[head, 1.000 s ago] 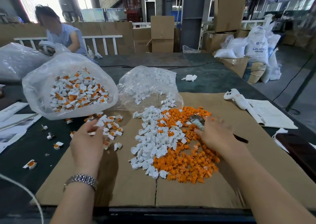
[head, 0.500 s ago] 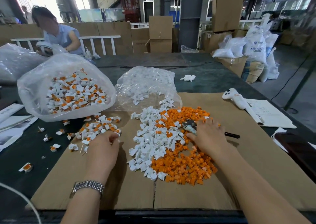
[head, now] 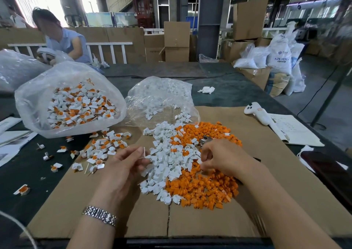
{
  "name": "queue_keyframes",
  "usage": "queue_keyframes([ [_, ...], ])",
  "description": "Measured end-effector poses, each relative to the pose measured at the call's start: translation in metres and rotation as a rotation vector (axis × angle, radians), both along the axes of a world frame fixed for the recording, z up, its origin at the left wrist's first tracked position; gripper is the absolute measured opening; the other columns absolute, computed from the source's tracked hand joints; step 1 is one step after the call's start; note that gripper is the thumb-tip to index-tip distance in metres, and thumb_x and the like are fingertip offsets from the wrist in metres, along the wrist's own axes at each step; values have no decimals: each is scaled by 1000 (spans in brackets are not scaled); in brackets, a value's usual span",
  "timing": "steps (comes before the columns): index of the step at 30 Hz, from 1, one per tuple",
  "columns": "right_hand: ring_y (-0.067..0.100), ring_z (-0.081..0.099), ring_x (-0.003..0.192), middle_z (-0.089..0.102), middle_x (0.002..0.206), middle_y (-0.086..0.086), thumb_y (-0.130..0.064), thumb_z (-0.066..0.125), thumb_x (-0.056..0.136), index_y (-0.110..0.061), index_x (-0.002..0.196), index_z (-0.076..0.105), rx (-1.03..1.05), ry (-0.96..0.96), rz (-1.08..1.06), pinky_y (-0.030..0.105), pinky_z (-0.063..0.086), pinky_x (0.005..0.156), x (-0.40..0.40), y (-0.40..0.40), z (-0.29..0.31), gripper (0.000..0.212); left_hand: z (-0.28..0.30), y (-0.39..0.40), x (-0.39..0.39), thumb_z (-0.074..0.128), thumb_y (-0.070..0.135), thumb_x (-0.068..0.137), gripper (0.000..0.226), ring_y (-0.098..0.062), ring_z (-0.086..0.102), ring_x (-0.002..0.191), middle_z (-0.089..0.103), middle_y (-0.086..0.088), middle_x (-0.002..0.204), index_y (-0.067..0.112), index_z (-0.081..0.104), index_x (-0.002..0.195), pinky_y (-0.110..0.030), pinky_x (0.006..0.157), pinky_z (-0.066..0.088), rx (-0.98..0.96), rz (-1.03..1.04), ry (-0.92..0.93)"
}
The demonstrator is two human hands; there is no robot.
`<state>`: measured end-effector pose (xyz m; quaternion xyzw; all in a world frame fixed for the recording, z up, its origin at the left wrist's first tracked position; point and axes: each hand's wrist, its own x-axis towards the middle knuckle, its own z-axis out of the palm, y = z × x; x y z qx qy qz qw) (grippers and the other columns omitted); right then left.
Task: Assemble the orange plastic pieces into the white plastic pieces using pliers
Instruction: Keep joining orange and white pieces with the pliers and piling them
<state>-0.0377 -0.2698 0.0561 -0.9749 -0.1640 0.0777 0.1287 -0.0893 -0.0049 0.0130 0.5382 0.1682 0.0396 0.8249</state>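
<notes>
The left hand [head: 123,165] pinches a small white plastic piece [head: 143,153]. The right hand [head: 219,158] grips grey metal pliers [head: 204,140], fingers curled, over the orange plastic pieces [head: 200,189] just beside it.

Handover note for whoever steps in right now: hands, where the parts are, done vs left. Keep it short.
Left hand pinches a white piece over the cardboard.
Right hand holds the pliers, fingers down in the loose pile; whether it has picked an orange piece cannot be told.
Loose white pieces and orange pieces lie mixed mid-cardboard; more white ones in the middle bag.
Done: assembled pieces heaped to the left and filling the left bag.
Left: the whole loose pile.
</notes>
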Motion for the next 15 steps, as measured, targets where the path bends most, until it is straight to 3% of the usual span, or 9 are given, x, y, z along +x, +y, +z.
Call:
queue_keyframes([
  [4,18,65,95,68,103,-1,-29,77,87,-21,102,72,-151,-85,30,38,58,80,-3,8,-10,18,-1,-7,1,75,6,77,25,-19,77,76,77,-20,106,-2,77,101,-22,57,61,-184,-58,-15],
  [8,20,64,90,68,100,4,-21,60,96,-14,101,68,-134,-146,16,38,57,78,-2,10,-18,11,-3,-13,1,76,-4,76,28,-26,79,86,76,-23,110,-3,77,104,-23,61,62,-292,-117,-14],
  [11,14,60,85,64,98,-1,-23,54,100,-18,104,60,58,-175,-30,31,54,74,-3,9,-12,9,-1,-18,-1,77,-2,77,33,-26,78,85,76,-23,107,-5,75,110,-22,60,61,-302,-168,4],
  [15,1,61,88,68,104,-13,-32,58,101,-27,115,70,433,-104,76,16,50,78,-10,19,3,19,3,-28,-3,72,-1,82,23,-23,79,86,76,-21,110,0,80,103,-21,60,61,-274,-262,-6],
])
